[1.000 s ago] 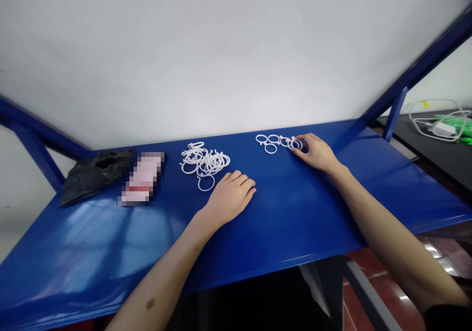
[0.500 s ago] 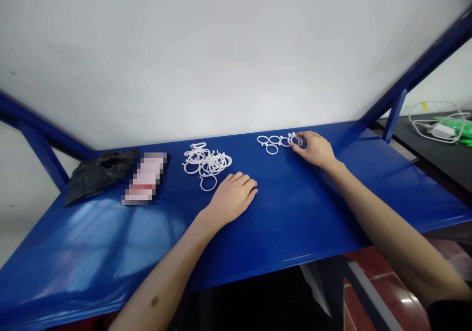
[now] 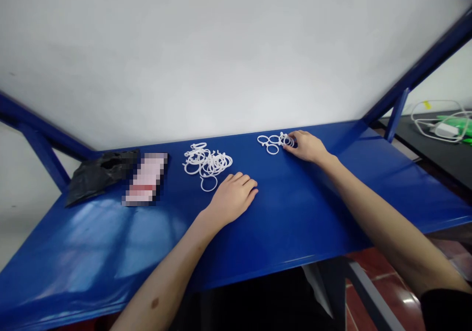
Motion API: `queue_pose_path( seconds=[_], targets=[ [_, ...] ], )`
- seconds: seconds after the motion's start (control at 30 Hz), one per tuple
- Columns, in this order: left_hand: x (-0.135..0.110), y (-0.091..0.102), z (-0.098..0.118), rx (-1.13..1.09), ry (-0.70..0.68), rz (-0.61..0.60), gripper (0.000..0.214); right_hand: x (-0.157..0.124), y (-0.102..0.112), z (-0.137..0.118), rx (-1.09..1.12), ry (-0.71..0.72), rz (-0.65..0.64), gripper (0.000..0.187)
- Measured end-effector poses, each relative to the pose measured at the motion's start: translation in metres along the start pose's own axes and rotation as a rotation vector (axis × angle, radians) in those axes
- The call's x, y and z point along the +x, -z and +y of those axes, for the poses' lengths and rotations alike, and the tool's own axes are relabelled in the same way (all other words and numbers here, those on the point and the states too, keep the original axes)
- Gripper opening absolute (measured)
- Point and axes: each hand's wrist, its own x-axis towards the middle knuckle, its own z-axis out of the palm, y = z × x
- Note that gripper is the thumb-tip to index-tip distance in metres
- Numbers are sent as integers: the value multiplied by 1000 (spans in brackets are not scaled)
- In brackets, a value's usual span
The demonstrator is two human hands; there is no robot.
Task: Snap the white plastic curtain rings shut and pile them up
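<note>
My left hand (image 3: 235, 196) lies palm down on the blue table (image 3: 273, 232), fingers stretched out and nothing in them. Close to its far left side is a tangled pile of white curtain rings (image 3: 217, 165), with one ring (image 3: 208, 190) lying at the near edge. At the back right, my right hand (image 3: 309, 146) pinches several curtain rings (image 3: 288, 144) between thumb and fingers; the fingers partly cover them. Just left of these, a few more rings lie flat, one of them (image 3: 272, 153) nearer to me than the others.
A pixelated pink and white flat object (image 3: 146, 176) lies left of the pile, beside a crumpled black plastic bag (image 3: 98, 176). Blue frame bars slope up at both sides, against a pale wall (image 3: 228, 65). On a dark surface at far right are a white charger (image 3: 444, 128) and something green.
My right hand has slid a little to the left with the curtain rings, bringing them up against the flat-lying ones. My left hand has stayed where it was.
</note>
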Motion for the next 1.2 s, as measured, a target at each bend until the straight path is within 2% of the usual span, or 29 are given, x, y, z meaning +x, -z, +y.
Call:
queue_pose_path(
  seconds=[0.27,0.47,0.63,0.77,0.9,1.2],
  targets=[
    [-1,0,-1,3,-2,3,25,-3,5,-1,92,-7,0,50],
    [-1,0,-1,-10,-9,22,27,-9,10,7,98,120,-44,34],
    [0,-1,-2,-15,-2,17,26,-8,8,12,100,203,-102,31],
    [-1,0,-2,-20,0,10,25,-13,6,6,48,148,-32,28],
    [-1,1,-1,-21,-3,8,27,-24,6,-3,-25,107,40,34],
    [-1,1,-1,-24,6,8,25,-39,9,2,34,154,44,41]
  ],
)
